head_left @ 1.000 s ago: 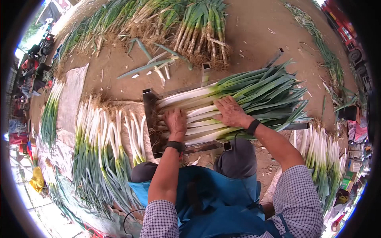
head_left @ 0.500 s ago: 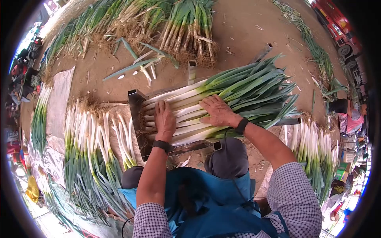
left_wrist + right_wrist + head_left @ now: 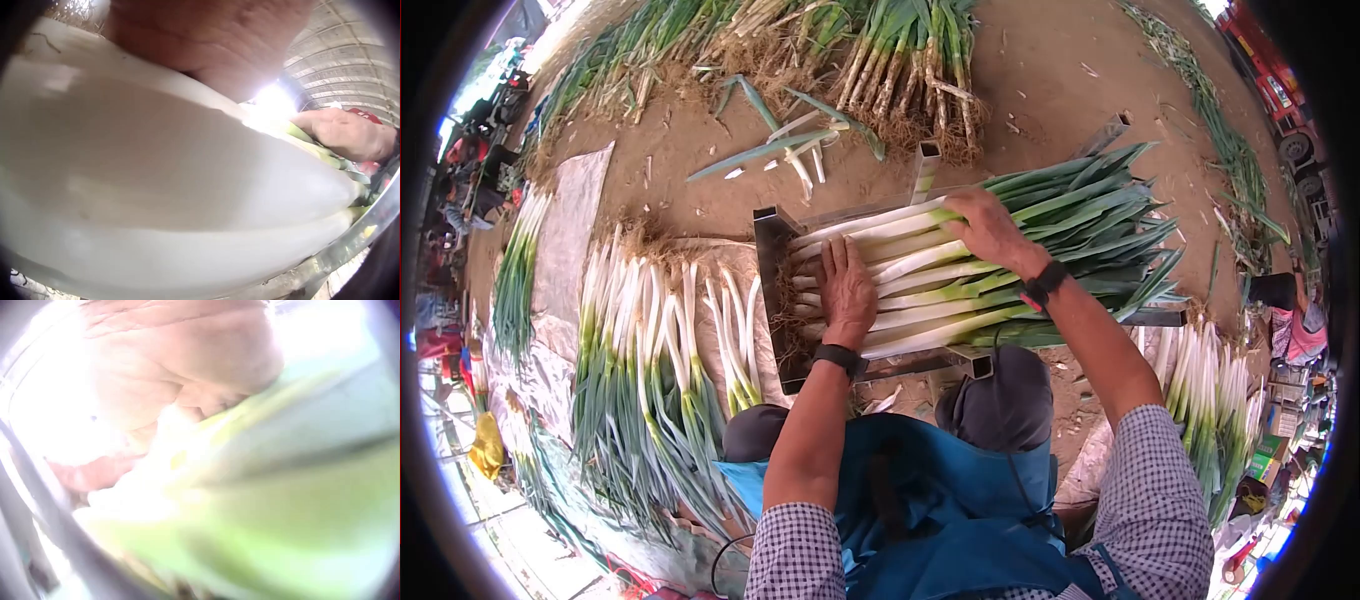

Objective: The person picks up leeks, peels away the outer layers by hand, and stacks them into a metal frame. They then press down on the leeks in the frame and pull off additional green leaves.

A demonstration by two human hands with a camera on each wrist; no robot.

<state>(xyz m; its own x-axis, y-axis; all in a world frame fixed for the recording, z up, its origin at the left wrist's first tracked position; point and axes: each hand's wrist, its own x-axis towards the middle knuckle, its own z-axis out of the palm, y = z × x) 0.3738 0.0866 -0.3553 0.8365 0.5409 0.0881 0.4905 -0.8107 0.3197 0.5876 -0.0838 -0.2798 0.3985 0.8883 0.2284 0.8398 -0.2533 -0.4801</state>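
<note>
Long green onions (image 3: pixel 905 270) with white stalks and green leaves lie side by side across a metal frame (image 3: pixel 772 225), roots at its left end plate. My left hand (image 3: pixel 847 292) rests on the white stalks near the roots, fingers straight and pointing away from me. In the left wrist view, white stalks (image 3: pixel 156 175) run close under that hand. Farther right, my right hand (image 3: pixel 992 232) grips stalks at the far side of the bundle, where white turns green. The right wrist view shows its fingers (image 3: pixel 194 403) curled over a pale stalk, overexposed.
Trimmed green onions (image 3: pixel 640 350) lie on a sheet at left, with another bunch (image 3: pixel 1215 400) at right. Untrimmed onions with roots (image 3: pixel 915 75) are piled at the back. Cut scraps (image 3: pixel 785 145) lie beyond the frame, whose square posts (image 3: pixel 926 170) stick up around the bundle.
My right hand has moved from the middle of the bundle to its far side and its fingers have curled. My left hand has slid slightly farther from me across the stalks.
</note>
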